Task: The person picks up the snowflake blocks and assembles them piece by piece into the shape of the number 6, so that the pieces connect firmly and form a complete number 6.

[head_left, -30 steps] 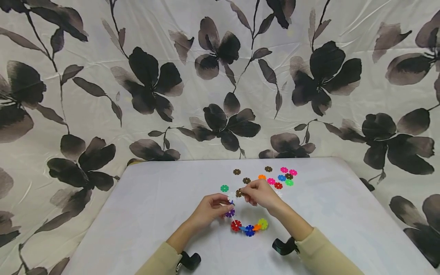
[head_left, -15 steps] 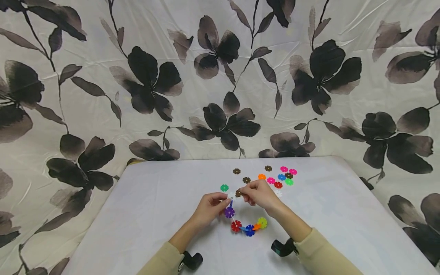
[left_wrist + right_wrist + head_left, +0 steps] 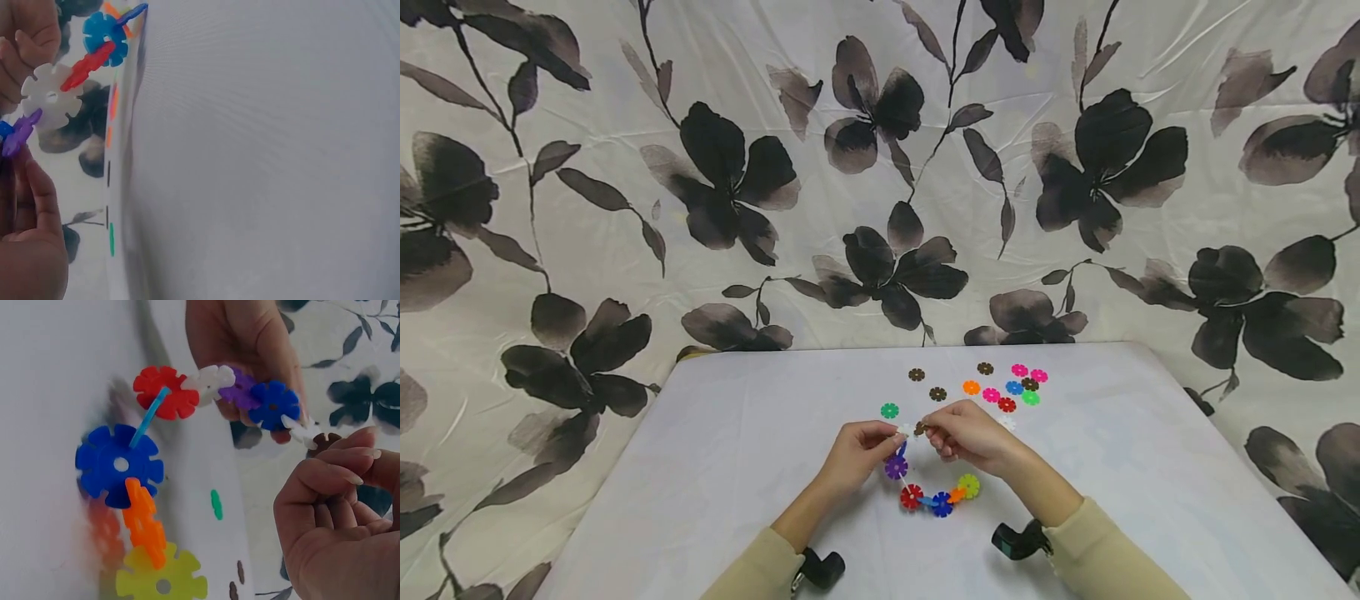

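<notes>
Smooth plastic discs [image 3: 120, 445], smooth matt tabletop [image 3: 760, 417], creased cloth-like backdrop [image 3: 865, 196] with slight sheen, matt cloth sleeves [image 3: 1108, 554]

We see two long sleeves of plain, pale yellowish-beige cloth, the left sleeve [image 3: 756, 568] and the right sleeve [image 3: 1112, 554], each with a few soft creases. Both sleeves stop short of the wrist, leaving the lower forearms bare. The left hand [image 3: 853, 454] and the right hand [image 3: 972, 435] are bare too. At the left cuff we find a stubby black camera [image 3: 824, 570], bent like an elbow, with a small silvery bit beside it. A matching black camera [image 3: 1019, 540] sits at the right cuff. Close up, the right hand's fingers [image 3: 328, 474] show smooth, rounded nails.
</notes>
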`<state>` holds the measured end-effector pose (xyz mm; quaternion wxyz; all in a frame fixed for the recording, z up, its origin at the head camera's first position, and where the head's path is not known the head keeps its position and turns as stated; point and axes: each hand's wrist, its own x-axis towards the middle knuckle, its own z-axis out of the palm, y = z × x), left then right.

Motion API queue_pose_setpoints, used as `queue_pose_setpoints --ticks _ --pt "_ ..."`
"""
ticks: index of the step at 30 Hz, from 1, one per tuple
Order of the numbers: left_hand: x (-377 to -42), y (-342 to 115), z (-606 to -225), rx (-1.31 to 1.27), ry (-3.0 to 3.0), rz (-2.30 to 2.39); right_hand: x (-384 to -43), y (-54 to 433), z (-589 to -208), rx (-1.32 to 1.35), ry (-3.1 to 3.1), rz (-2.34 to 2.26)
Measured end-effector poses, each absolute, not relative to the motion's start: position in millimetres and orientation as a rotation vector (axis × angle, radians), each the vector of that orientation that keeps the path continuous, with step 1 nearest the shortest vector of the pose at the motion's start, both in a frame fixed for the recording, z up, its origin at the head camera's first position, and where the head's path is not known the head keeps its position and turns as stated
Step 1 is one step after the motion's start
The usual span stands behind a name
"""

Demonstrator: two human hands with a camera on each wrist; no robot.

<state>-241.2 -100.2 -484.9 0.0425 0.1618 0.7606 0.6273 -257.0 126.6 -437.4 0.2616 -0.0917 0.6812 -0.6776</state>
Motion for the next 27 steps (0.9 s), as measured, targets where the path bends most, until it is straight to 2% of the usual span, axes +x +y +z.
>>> queue_pose_setpoints --ticks 18,27 --pt "-244 -104 -487 0.526 2.303 1.925 -255 120 -442 -0.209 1.761 -1.828" --pt "-243 -112 -484 0.487 2.274 1.871 -257 149 -444 -0.311 2.095 -1.617"
